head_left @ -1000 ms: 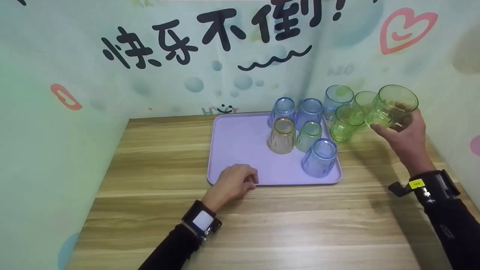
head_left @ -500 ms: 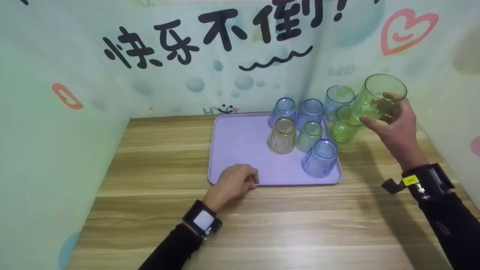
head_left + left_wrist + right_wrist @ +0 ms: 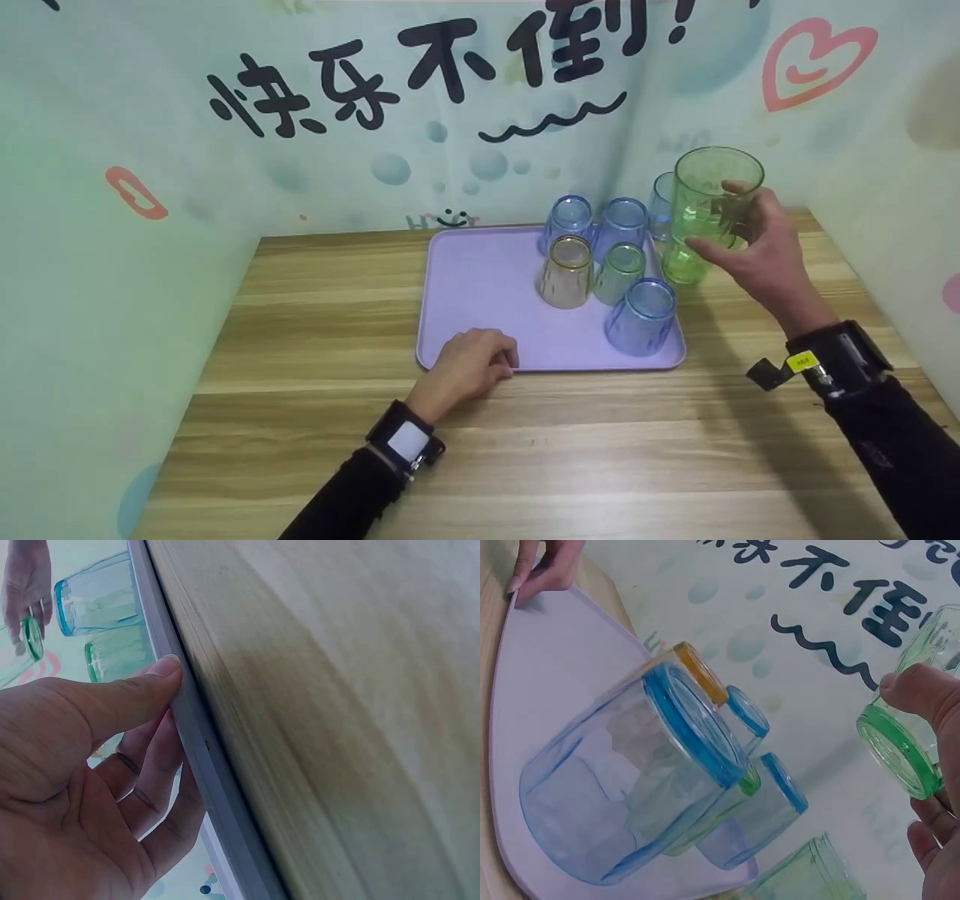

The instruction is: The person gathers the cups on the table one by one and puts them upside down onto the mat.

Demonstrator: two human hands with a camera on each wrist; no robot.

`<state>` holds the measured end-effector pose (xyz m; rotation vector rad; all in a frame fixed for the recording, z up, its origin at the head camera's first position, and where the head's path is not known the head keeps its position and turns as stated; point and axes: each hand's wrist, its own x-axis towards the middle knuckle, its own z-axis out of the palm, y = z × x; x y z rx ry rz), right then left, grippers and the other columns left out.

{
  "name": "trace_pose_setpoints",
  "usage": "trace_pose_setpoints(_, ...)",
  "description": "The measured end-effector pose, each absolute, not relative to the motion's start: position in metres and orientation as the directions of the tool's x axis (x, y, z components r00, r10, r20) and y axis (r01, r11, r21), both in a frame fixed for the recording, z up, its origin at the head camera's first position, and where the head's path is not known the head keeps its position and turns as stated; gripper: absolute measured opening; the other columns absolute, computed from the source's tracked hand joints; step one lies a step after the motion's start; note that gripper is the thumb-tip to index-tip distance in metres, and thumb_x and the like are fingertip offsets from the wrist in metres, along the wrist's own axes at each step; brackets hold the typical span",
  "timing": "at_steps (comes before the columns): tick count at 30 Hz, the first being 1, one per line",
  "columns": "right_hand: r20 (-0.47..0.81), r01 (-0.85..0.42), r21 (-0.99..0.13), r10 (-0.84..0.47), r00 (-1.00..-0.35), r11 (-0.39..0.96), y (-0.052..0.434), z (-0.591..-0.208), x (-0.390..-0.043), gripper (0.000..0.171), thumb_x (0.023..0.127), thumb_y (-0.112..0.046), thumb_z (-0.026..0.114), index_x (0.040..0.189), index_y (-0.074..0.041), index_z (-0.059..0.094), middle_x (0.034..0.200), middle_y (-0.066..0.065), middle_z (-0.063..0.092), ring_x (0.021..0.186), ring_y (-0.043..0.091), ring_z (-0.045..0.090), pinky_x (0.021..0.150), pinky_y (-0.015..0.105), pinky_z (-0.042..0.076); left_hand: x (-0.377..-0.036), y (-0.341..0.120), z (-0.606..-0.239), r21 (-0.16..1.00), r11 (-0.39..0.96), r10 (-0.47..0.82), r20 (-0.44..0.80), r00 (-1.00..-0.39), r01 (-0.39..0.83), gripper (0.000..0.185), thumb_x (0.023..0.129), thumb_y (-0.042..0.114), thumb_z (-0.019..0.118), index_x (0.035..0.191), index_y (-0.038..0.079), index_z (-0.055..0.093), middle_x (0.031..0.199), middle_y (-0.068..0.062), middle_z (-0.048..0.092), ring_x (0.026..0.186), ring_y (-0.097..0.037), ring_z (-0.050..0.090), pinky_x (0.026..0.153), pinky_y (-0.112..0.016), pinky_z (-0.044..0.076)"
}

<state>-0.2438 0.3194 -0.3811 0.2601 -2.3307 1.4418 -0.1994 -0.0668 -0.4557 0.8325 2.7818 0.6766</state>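
Closest to the camera is the wooden table [image 3: 525,450], and the lavender tray [image 3: 480,300] sits on it, so I'll use the tray as the reference for everything.

The left hand [image 3: 469,367] is at the tray's near left corner. The wrist view shows the thumb pressed along the near rim with the fingers curled over onto the tray's surface, so it's pinching that edge and holding the tray.

On the tray's right half there are five upside-down cups bunched together. The nearest is a blue cup [image 3: 639,315] by the near right corner. Behind it sit an amber cup [image 3: 565,271] and a pale green cup [image 3: 619,271], side by side. Two more blue cups [image 3: 568,219] stand at the far edge, the second one [image 3: 622,221] just right of the first.

Just off the tray's right edge, a green cup [image 3: 684,262] stands on the table, partly hidden behind the right hand [image 3: 754,251]. That hand is lifted above the table just past the tray's far right corner, fingers and thumb wrapped around a green glass cup [image 3: 709,199]. The cup is held off the table, mouth up and roughly upright. Behind it, another blue cup [image 3: 661,210] peeks out next to the tray's far right corner.

Farthest back is the pastel backdrop [image 3: 375,135] with big black lettering and a pink heart.
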Motion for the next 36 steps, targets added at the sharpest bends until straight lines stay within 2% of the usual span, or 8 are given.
trace_pose_setpoints(8, 0.463, -0.435, -0.773, -0.058, -0.885, 0.462, 0.303, -0.377, -0.243, 0.071, 0.078, 0.0, 0.085, 0.14, -0.001, 0.051, 0.118, 0.009, 0.059, 0.101, 0.019, 0.057, 0.09, 0.022, 0.045, -0.198, -0.067, -0.456, 0.46, 0.737, 0.559, -0.003, -0.829, 0.495, 0.009, 0.087, 0.009, 0.08, 0.09, 0.016, 0.075, 0.082, 0.008, 0.067, 0.083, -0.014, 0.063, 0.074, -0.036, 0.051)
trace_pose_setpoints(21, 0.452, -0.484, -0.711, -0.194, -0.87, 0.51, 0.29, -0.375, -0.237, 0.073, 0.079, -0.004, 0.087, 0.141, -0.001, 0.05, 0.12, 0.01, 0.064, 0.108, 0.014, 0.058, 0.093, 0.022, 0.045, -0.201, -0.067, -0.457, 0.464, 0.75, 0.55, -0.039, -0.834, 0.472, 0.008, 0.089, 0.011, 0.078, 0.091, 0.017, 0.074, 0.083, 0.008, 0.067, 0.082, -0.014, 0.063, 0.076, -0.037, 0.05)
trace_pose_setpoints(31, 0.429, -0.516, -0.699, -0.287, -0.856, 0.495, 0.282, -0.376, -0.235, 0.072, 0.077, -0.005, 0.089, 0.139, -0.001, 0.054, 0.12, 0.008, 0.064, 0.107, 0.016, 0.058, 0.094, 0.022, 0.044, -0.2, -0.067, -0.457, 0.464, 0.746, 0.551, -0.028, -0.834, 0.478, 0.007, 0.089, 0.011, 0.078, 0.091, 0.017, 0.075, 0.084, 0.008, 0.067, 0.082, -0.014, 0.063, 0.075, -0.036, 0.05)
trace_pose_setpoints(36, 0.423, -0.532, -0.707, -0.325, -0.846, 0.466, 0.275, -0.375, -0.233, 0.069, 0.075, -0.004, 0.09, 0.136, 0.0, 0.056, 0.123, 0.009, 0.064, 0.111, 0.019, 0.058, 0.099, 0.024, 0.043, -0.199, -0.068, -0.457, 0.47, 0.74, 0.552, -0.017, -0.833, 0.481, 0.008, 0.088, 0.01, 0.078, 0.09, 0.017, 0.074, 0.082, 0.009, 0.066, 0.082, -0.014, 0.062, 0.074, -0.037, 0.05)
